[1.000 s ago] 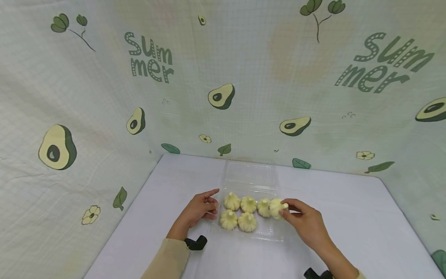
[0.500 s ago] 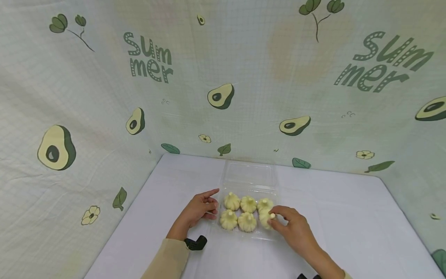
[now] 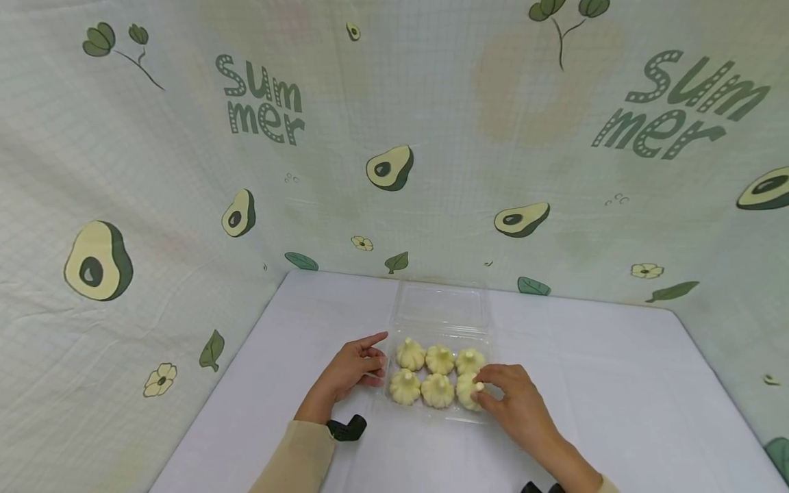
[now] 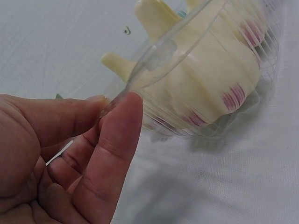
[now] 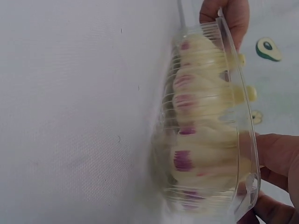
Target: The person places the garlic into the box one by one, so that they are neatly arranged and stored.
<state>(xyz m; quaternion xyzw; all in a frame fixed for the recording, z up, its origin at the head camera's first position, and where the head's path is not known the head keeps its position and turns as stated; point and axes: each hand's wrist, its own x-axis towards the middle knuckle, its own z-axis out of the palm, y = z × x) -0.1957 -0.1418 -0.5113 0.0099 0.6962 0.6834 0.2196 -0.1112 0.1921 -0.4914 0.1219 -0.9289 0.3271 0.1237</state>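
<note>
Several pale yellow garlic bulbs (image 3: 437,391) sit stem-up in two rows in a clear plastic clamshell container (image 3: 403,414). My left hand (image 3: 350,370) is at the container's left side. In the left wrist view, its thumb and a finger pinch the clear rim (image 4: 161,58). At the front right corner, my right hand (image 3: 520,411) pinches another garlic bulb (image 3: 465,392), which is down inside the tray beside the others. Through the ribbed wall in the right wrist view, purple streaks show on the low sides of the bulbs (image 5: 196,161); the right fingertips are partly hidden behind the rim.
The container's clear lid (image 3: 440,308) lies folded back toward the rear of the white table (image 3: 585,363). A cloth (image 3: 444,123) with avocado prints hangs behind and at the sides. A black wrist strap mount (image 3: 348,428) is on the left wrist.
My right hand has moved left and toward me, lowering its garlic bulb from above the tray's right edge into the front right spot. The left hand has stayed in place.
</note>
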